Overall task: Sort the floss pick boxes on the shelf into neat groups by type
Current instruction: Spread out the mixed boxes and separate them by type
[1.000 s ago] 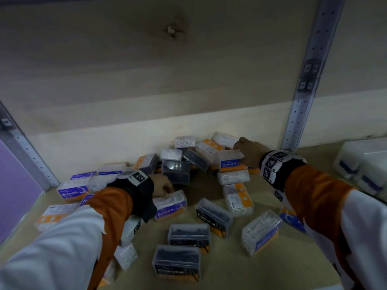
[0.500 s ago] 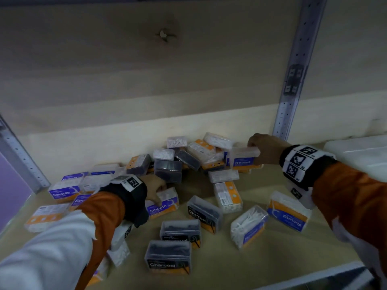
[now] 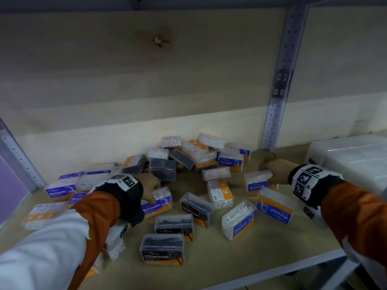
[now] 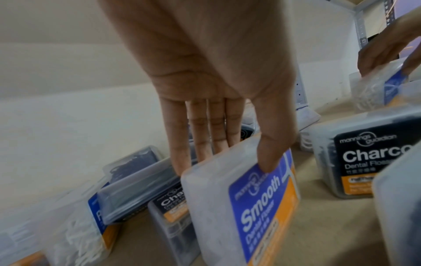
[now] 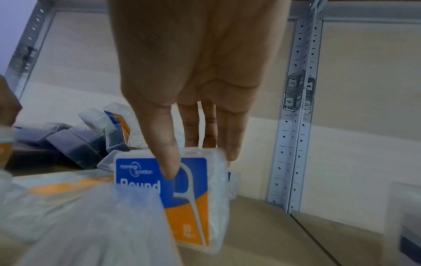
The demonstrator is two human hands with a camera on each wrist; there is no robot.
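Observation:
Clear floss pick boxes lie jumbled on the wooden shelf (image 3: pixel 261 254). My left hand (image 3: pixel 151 188) pinches a blue-and-orange Smooth box (image 3: pixel 158 203) (image 4: pixel 246 203), thumb (image 4: pixel 271 153) on its label and fingers behind its top edge. My right hand (image 3: pixel 272 170) pinches a Round box (image 3: pixel 256 183) (image 5: pixel 189 194) the same way, thumb (image 5: pixel 167 158) on the label, right of the pile. Black Charcoal boxes (image 3: pixel 163 249) stand in front at the middle. More Smooth boxes (image 3: pixel 60 190) sit at the left. Other Round boxes (image 3: pixel 275 208) lie at the right.
A mixed heap of boxes (image 3: pixel 188 158) leans on the back wall. A steel upright (image 3: pixel 276 105) rises behind my right hand. A large white plastic bin (image 3: pixel 351 158) fills the far right. Another upright (image 3: pixel 18 160) bounds the left. The shelf's front edge (image 3: pixel 272 271) runs below.
My right hand has pulled the Round box out of the back pile, rightward and toward the front. My left hand stays on the Smooth box. The camera view shifted slightly.

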